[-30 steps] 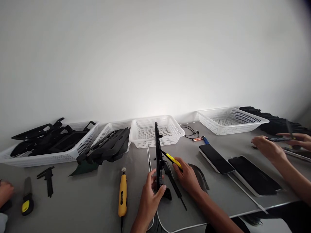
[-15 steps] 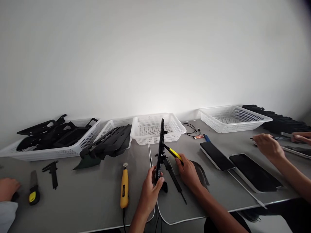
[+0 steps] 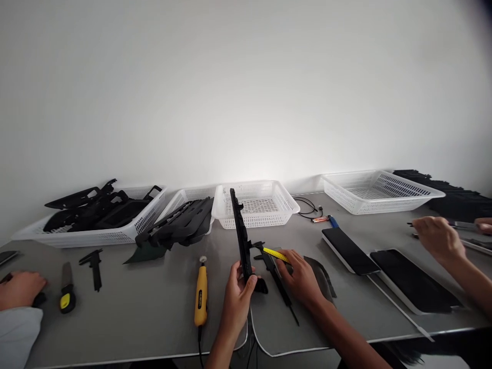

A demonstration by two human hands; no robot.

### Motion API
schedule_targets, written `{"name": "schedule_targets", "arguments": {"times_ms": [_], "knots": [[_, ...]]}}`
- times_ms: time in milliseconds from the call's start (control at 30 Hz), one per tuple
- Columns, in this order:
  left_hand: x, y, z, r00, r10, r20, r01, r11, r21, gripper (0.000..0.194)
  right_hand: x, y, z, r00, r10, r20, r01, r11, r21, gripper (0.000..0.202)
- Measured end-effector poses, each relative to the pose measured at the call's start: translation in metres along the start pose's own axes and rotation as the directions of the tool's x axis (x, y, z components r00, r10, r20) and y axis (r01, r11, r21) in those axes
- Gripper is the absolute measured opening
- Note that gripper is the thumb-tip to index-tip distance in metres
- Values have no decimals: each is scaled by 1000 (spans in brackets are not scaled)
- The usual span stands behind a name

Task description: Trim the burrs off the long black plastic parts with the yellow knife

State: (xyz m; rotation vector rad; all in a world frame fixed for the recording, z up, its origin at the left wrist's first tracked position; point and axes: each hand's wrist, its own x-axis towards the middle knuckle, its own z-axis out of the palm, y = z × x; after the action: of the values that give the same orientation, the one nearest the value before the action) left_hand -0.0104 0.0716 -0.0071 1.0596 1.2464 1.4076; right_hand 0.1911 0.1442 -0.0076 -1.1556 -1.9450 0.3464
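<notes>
A long black plastic part (image 3: 242,236) stands nearly upright, its top leaning left, with my left hand (image 3: 237,292) closed around its lower end. My right hand (image 3: 302,277) grips a yellow-handled tool (image 3: 274,253), whose dark tip points left and meets or nearly meets the part's right edge. Beneath and between my hands, a black caliper (image 3: 280,284) lies on the table. Beside my right hand is a dark curved piece (image 3: 321,277). A yellow corded rotary tool (image 3: 200,294) rests left of my left hand.
White baskets (image 3: 255,219) line the wall; the left ones hold black parts (image 3: 184,220). Two black-topped devices (image 3: 413,279) lie at right. A knife (image 3: 67,294) and another caliper (image 3: 94,266) lie left. Other people's hands (image 3: 440,238) show at both sides.
The top of the black part has tilted left, and the yellow-handled tool now sits lower and flatter. The camera view has shifted slightly, moving the surroundings to the right.
</notes>
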Motion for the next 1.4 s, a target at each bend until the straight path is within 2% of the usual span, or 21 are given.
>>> {"name": "schedule_targets", "arguments": {"times_ms": [233,433,633,900,1133,1267,1400], "knots": [[-3,3,0,1000,-3,31,3,1000,14,66,-1,1,-1,999,-38,29,39,999,-33,27],[-1,-4,-2,999,-4,40,4,1000,-5,75,-2,1,2,1000,-26,2,26,999,-30,25],[-1,-4,-3,999,-4,51,3,1000,29,74,-1,0,1,999,-28,-21,28,1000,9,28],[-5,6,3,999,-10,50,6,997,78,72,-3,0,1,993,-52,105,47,998,48,30],[-8,7,2,994,-21,110,9,994,107,77,-2,-3,0,994,-20,108,11,997,79,30],[-8,6,1,994,-24,107,14,995,97,80,-2,-3,1,990,-76,122,65,994,90,33],[-6,4,3,995,-4,103,-4,997,79,76,-3,-2,3,982,-144,126,134,987,85,46]]}}
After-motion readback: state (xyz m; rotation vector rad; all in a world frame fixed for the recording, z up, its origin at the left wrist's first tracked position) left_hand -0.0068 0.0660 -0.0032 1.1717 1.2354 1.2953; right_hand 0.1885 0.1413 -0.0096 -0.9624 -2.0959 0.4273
